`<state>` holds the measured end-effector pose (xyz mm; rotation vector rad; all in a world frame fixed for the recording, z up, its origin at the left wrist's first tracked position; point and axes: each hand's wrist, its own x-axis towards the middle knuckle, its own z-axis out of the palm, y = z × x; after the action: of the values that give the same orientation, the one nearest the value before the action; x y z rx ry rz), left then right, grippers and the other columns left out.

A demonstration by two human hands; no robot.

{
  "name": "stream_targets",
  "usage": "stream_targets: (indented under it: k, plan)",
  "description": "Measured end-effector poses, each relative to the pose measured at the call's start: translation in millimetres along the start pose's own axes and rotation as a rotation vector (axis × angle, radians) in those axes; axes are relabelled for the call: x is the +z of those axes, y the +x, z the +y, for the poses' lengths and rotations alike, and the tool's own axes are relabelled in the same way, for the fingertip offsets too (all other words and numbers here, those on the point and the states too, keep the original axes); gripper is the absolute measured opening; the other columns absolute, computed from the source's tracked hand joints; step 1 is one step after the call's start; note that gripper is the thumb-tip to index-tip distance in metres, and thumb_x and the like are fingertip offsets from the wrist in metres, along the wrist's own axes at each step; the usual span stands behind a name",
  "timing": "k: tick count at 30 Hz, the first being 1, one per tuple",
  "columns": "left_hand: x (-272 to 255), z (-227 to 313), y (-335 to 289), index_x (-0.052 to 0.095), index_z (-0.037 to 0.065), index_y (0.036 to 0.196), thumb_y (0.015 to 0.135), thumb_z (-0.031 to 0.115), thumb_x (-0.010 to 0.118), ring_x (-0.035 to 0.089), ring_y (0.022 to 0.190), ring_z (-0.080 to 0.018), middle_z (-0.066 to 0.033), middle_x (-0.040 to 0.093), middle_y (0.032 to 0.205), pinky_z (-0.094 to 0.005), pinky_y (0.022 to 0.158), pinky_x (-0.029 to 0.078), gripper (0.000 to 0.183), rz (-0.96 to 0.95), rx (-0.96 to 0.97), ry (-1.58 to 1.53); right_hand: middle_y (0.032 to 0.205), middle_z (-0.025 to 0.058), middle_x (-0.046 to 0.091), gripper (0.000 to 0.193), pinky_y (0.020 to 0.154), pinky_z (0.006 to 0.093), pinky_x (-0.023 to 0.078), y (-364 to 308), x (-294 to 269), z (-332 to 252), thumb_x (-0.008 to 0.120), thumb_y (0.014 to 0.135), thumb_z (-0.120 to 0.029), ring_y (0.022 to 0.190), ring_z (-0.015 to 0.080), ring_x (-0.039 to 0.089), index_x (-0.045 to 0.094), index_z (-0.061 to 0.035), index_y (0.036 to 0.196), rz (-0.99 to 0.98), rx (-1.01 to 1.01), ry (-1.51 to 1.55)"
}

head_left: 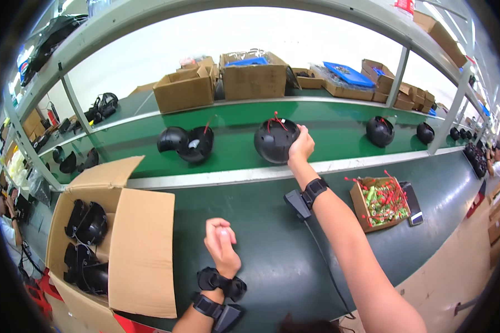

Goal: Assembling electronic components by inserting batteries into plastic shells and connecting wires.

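Black round shell [271,145] with red wires rests on the green belt [330,125], the right grip [301,145] clamped on its right edge. Left of it lies an opened shell [197,147]. Above the bench [266,233], the left grip [222,247] has curled fingers; I cannot tell whether they close fully. An open carton [141,250] stands further left.

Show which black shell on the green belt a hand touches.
The round shell nearest the centre: the right hand is against its right side, clear of the other shells.
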<state>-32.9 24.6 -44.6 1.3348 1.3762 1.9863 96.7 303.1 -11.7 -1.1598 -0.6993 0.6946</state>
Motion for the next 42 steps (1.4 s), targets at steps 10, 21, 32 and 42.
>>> stream_targets:
  k: [10, 21, 32, 42]
  plan:
    - [-1.2, 3.7, 0.6, 0.049, 0.0, 0.094, 0.095, 0.024, 0.042, 0.042, 0.052, -0.0085, -0.0026, 0.047, 0.057, -0.0247, 0.05, 0.032, 0.026, -0.058, 0.029, 0.033, 0.107, 0.0216, 0.066, 0.037, 0.088, 0.042, 0.047, 20.8, 7.3, 40.1, 0.045, 0.092, -0.026, 0.099, 0.0381, 0.062, 0.065, -0.0011, 0.112, 0.028, -0.287, -0.278]
    - [-2.2, -5.8, -2.1, 0.05, -0.001, 0.095, 0.089, 0.009, 0.051, 0.045, 0.055, -0.0069, -0.001, 0.048, 0.063, -0.0227, 0.051, 0.038, 0.011, -0.045, 0.008, -0.041, 0.085, 0.011, 0.06, 0.017, 0.079, 0.0372, 0.045, -42.8, 59.2, -95.6, 0.056, 0.072, 0.004, 0.086, 0.0286, 0.057, 0.063, -0.0044, 0.085, -0.493, -1.171, -0.14]
    - [0.6, -1.5, -4.9, 0.051, 0.0, 0.091, 0.09, 0.009, 0.05, 0.041, 0.051, -0.0047, 0.0005, 0.047, 0.061, -0.0216, 0.047, 0.033, 0.009, -0.098, 0.16, 0.091, 0.096, 0.0011, 0.068, 0.023, 0.097, 0.0417, 0.036, -78.6, 105.3, -3.2, 0.065, 0.075, -0.011, 0.109, 0.0191, 0.055, 0.073, -0.0203, 0.095, -1.004, -1.478, -0.96]
    - [-4.3, -0.6, 2.0, 0.052, 0.001, 0.088, 0.079, 0.006, 0.053, 0.052, 0.071, -0.0253, -0.014, 0.054, 0.084, -0.0321, 0.062, 0.044, 0.01, 0.026, 0.32, 0.06, 0.068, -0.0018, 0.062, 0.023, 0.054, 0.0212, 0.045, -85.0, 28.0, -48.0, 0.068, 0.085, -0.025, 0.06, 0.008, 0.058, 0.064, -0.0057, 0.074, -1.321, -0.008, -0.453]
